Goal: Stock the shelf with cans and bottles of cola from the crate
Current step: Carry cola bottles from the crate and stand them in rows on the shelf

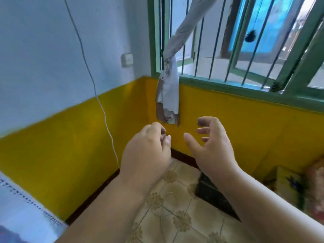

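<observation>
No crate, shelf, can or bottle shows in this view. Both my hands are raised side by side in front of a room corner, and both hold nothing. My left hand [149,148] has its fingers loosely curled, the fingertips close to the thumb. My right hand [213,142] is spread, fingers bent and apart from the thumb. A gap of about a hand's width separates them.
Yellow-and-white walls [70,137] meet in the corner ahead. A barred green window [228,50] has a knotted curtain [168,95] hanging from it. A thin white cable [98,102] runs down the left wall. Patterned floor tiles [175,207], a dark object [212,192] and a cushion [298,186] lie below; white cloth [21,207] at left.
</observation>
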